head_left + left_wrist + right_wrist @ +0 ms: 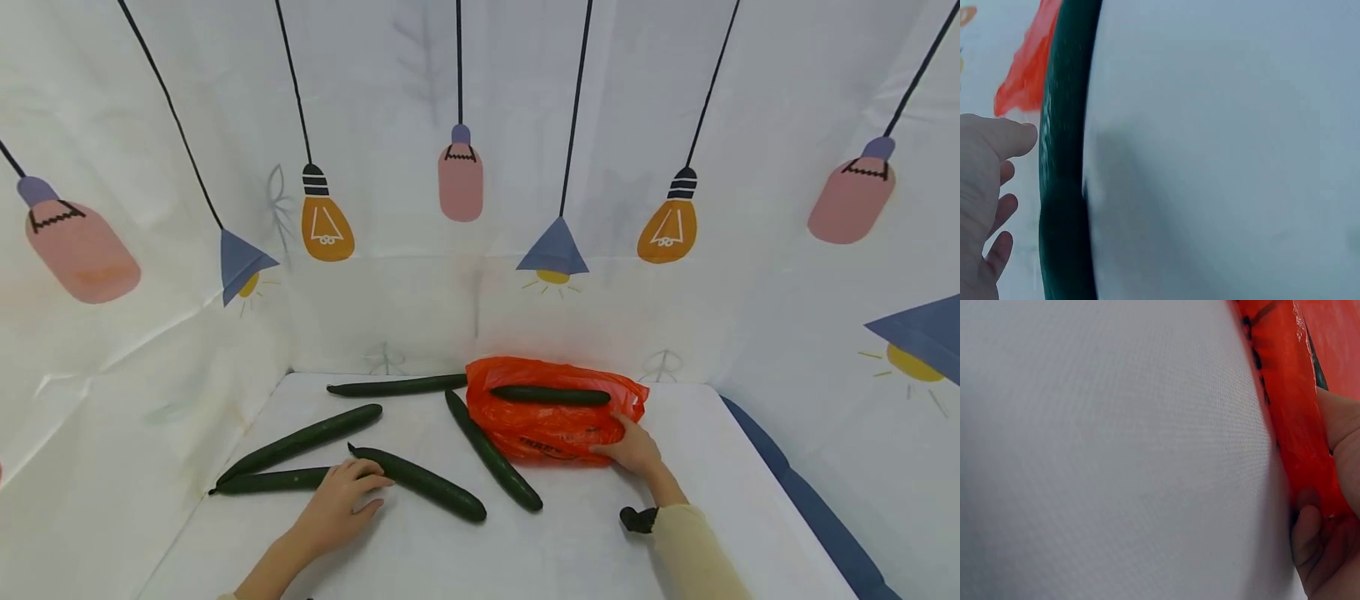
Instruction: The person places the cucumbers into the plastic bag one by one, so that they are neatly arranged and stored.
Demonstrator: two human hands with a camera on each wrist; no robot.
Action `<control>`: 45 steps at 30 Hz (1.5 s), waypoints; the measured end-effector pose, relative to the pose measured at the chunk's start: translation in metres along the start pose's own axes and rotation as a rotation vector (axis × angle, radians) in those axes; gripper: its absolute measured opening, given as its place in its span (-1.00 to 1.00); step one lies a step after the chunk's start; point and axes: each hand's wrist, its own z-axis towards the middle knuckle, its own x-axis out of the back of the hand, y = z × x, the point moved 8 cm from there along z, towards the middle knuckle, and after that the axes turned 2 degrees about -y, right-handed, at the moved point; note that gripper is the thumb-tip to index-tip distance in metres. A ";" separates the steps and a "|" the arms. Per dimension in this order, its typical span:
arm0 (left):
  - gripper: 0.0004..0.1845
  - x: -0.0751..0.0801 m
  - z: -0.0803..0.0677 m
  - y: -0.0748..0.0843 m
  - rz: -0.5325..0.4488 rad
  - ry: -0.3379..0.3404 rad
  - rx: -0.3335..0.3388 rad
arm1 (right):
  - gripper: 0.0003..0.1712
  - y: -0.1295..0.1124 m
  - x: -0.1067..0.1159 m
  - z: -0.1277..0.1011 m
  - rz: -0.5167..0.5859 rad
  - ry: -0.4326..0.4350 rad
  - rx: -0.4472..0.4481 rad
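Note:
A red plastic bag (pixel 525 429) lies at the back of the white table, with dark printing on its front. My right hand (pixel 633 446) grips its near right edge; in the right wrist view the thumb (pixel 1338 415) is on one side of the red film and fingers on the other. A cucumber (pixel 551 396) lies across the bag's mouth; whether it is inside, I cannot tell. My left hand (pixel 341 508) hovers around the ends of two cucumbers, one to its right (pixel 431 487) and one to its left (pixel 277 481). Its fingers are loosely bent, apparently holding nothing.
Other cucumbers lie about: one at the left (pixel 300 442), one along the back (pixel 405 387) reaching the bag, one slanting (pixel 495 454) before the bag. A white curtain (pixel 405 308) printed with lamps surrounds the table (pixel 570 550). Something blue (pixel 810 500) borders its right edge.

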 end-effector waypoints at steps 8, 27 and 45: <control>-0.48 0.023 -0.031 -0.044 0.047 0.072 0.085 | 0.18 0.001 -0.004 -0.007 0.015 0.010 -0.011; -0.44 0.049 -0.062 -0.125 -0.034 0.092 0.310 | 0.19 0.005 -0.005 0.000 0.006 0.038 -0.006; -0.44 0.027 -0.056 -0.134 0.047 -0.051 0.372 | 0.26 0.005 -0.005 0.000 0.023 0.024 -0.023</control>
